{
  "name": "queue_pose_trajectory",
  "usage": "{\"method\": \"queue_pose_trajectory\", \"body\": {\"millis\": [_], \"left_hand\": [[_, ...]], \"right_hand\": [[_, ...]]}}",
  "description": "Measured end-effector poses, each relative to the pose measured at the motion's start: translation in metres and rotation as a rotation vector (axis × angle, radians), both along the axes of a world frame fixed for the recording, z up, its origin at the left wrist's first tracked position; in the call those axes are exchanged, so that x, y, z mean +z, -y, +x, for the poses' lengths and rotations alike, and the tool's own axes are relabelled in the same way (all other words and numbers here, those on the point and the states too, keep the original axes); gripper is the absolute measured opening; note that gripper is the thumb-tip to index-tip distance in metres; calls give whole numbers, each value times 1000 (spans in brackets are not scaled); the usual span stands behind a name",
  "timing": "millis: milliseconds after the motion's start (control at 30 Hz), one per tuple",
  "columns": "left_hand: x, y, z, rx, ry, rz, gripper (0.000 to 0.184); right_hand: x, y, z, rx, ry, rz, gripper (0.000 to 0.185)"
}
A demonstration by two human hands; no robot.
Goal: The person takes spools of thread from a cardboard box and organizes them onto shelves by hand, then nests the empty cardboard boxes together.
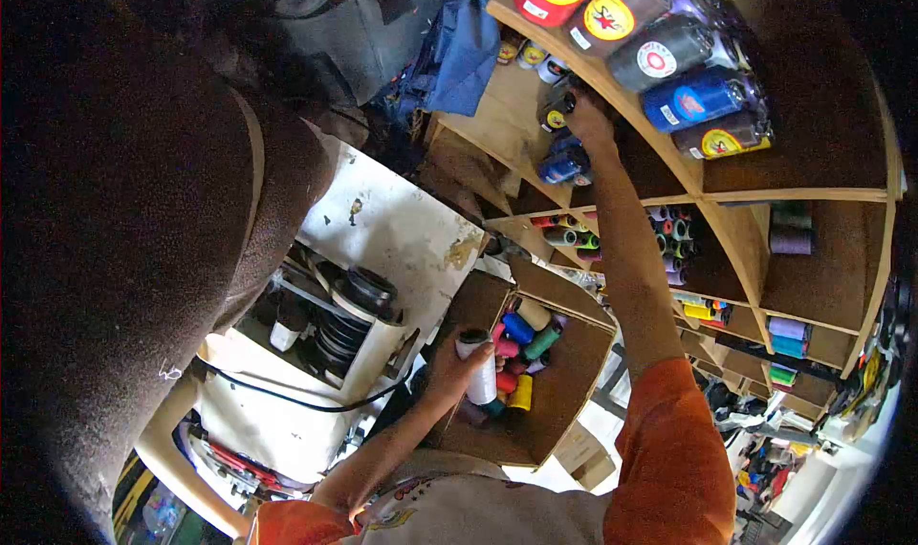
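My left hand (451,365) is wrapped round a white thread spool (480,378) with a dark top, held over an open cardboard box (564,406). Inside the box lie several coloured spools, among them a yellow one (521,392) and a blue one (518,328). My right hand (588,122) reaches up into a shelf compartment, its fingers closed on a dark spool (571,99). Close by in that compartment are a dark spool with a yellow label (555,118) and a blue spool (560,167).
Wooden shelves (732,249) holding many spools rise at the right. A white sewing machine (378,359) with a black wheel stands at the left on a white table (382,210). Blue cloth (466,53) hangs near the top. Dark fabric (124,210) fills the left side.
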State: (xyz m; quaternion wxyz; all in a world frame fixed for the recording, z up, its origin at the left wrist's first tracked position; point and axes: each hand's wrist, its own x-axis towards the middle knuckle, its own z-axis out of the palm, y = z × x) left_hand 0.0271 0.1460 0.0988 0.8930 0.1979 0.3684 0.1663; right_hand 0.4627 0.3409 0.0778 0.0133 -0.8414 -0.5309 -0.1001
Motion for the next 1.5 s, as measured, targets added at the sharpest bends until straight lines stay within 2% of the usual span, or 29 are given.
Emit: {"method": "queue_pose_trajectory", "body": {"millis": [133,167,233,267,367,433,500,533,567,600,633,700,733,800,867,900,933,1033,1067,1133,1167,1200,1233,1267,1367,1400,1433,1500], "left_hand": [[4,1,1,-9,26,22,36],[4,0,3,-6,37,30,37],[3,-1,9,83,82,-35,43],[2,-2,13,128,105,-69,46],[8,-11,25,274,138,-282,58],[42,-31,35,213,305,-164,60],[48,-35,45,234,234,-179,58],[51,-38,51,245,207,-181,57],[54,-40,53,180,171,-3,56],[57,-42,53,114,136,175,56],[61,-43,54,43,100,355,55],[71,-40,59,41,65,420,54],[74,-40,61,34,96,402,54],[83,-40,62,-25,118,410,54],[93,-47,57,-123,88,470,56],[96,-47,54,-179,71,496,57],[84,-38,55,-50,229,540,58],[94,-38,56,33,273,526,61],[99,-42,57,-24,294,486,58],[104,-50,55,-142,329,399,54],[100,-51,55,-112,247,448,49],[92,-52,56,-82,163,495,43],[83,-51,57,-51,79,541,37],[77,-49,61,56,77,456,22],[65,-53,67,103,14,352,24],[57,-57,62,25,50,354,31],[50,-57,68,163,25,440,34],[34,-60,84,430,-30,609,39]], "right_hand": [[-6,1,1,-17,-13,53,57],[-8,6,3,-44,-114,56,58],[22,14,-21,-100,-312,64,59],[38,24,-41,-14,-177,198,56],[102,72,-105,-49,-756,64,49],[127,117,-145,71,-1195,-79,46],[151,156,-180,197,-1213,-199,45],[152,172,-191,173,-1293,-108,46],[153,188,-202,143,-1373,-17,47],[163,198,-214,56,-1579,54,59],[165,203,-219,162,-1394,-13,63],[168,213,-229,344,-1013,-137,72],[168,214,-238,251,-959,-179,82],[153,232,-235,173,-1215,40,83],[140,243,-223,64,-1595,294,80],[154,243,-220,26,-1817,342,75],[154,245,-220,-59,-1874,362,70],[164,245,-222,-395,-2049,303,59],[168,243,-221,-520,-2101,259,56],[171,244,-219,-468,-2147,175,52],[172,242,-218,-435,-2170,132,51],[184,237,-221,-422,-2196,196,51],[179,238,-222,-398,-2028,258,50],[169,241,-222,-368,-1856,315,49],[167,236,-222,-212,-1407,335,58],[167,229,-219,-223,-1380,309,58],[165,219,-214,-236,-1353,284,58],[138,190,-188,124,-871,366,59]]}}
